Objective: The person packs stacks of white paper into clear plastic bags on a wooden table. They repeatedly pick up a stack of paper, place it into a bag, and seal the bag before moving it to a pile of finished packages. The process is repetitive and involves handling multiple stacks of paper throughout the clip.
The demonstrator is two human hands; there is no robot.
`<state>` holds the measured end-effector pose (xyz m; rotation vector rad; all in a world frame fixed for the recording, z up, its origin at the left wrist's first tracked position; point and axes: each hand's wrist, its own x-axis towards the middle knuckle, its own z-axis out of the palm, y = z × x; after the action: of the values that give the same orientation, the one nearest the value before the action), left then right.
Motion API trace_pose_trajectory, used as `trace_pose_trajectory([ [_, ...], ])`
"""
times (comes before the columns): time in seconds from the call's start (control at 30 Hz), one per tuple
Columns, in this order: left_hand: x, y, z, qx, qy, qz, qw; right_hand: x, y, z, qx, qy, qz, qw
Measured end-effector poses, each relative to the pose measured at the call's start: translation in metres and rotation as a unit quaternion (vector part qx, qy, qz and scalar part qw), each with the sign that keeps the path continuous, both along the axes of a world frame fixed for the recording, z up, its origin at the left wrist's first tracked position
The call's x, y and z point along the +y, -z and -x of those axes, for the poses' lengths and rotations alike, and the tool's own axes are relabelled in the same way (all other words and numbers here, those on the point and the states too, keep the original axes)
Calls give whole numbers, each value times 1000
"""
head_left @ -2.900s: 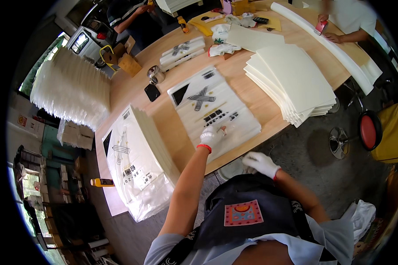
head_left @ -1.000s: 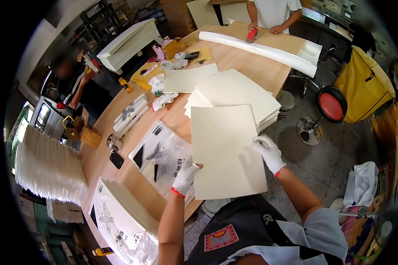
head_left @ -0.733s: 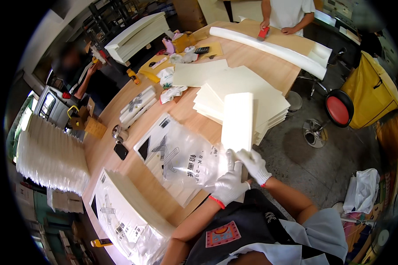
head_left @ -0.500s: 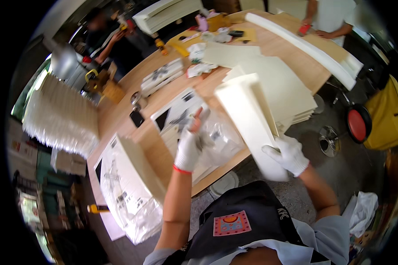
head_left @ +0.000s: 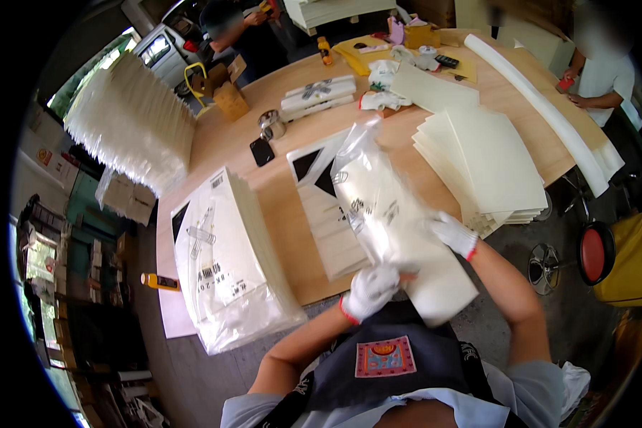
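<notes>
A clear printed plastic bag (head_left: 364, 189) stands tilted in front of me, drawn over the upper part of a thick white sheet bundle (head_left: 442, 291). The bundle's lower end sticks out bare toward my apron. My left hand (head_left: 371, 291), in a white knit glove with a red cuff, is closed at the bag's lower left edge, by the bundle. My right hand (head_left: 453, 234), gloved alike, grips the bundle's right side; its fingertips are partly hidden. Beneath the bag, flat printed bags (head_left: 321, 207) lie on the wooden table (head_left: 278, 185).
A stack of bagged sheets (head_left: 225, 257) lies left, fanned white sheets (head_left: 485, 157) right. Farther off are a phone (head_left: 262, 151), a metal pot (head_left: 271, 125), wrapped packs (head_left: 317, 96) and a long white roll (head_left: 535, 107). Two other people stand across the table. A red-topped stool (head_left: 593, 253) is right.
A plastic bag has come up off the table and over the sheet bundle. My left hand has moved from the bags down to the bundle. My view has shifted.
</notes>
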<state>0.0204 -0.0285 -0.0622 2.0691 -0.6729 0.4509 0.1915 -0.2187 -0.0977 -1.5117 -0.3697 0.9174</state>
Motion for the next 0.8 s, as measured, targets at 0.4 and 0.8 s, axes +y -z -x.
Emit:
trace_pose_trajectory([
  [0.4,-54,-29,-22,195,-46,-21,979,79,-6,65,-554,-67,262,787],
  [0.8,-25,9,2,93,-90,-91,987,3,7,90,-639,205,269,691],
])
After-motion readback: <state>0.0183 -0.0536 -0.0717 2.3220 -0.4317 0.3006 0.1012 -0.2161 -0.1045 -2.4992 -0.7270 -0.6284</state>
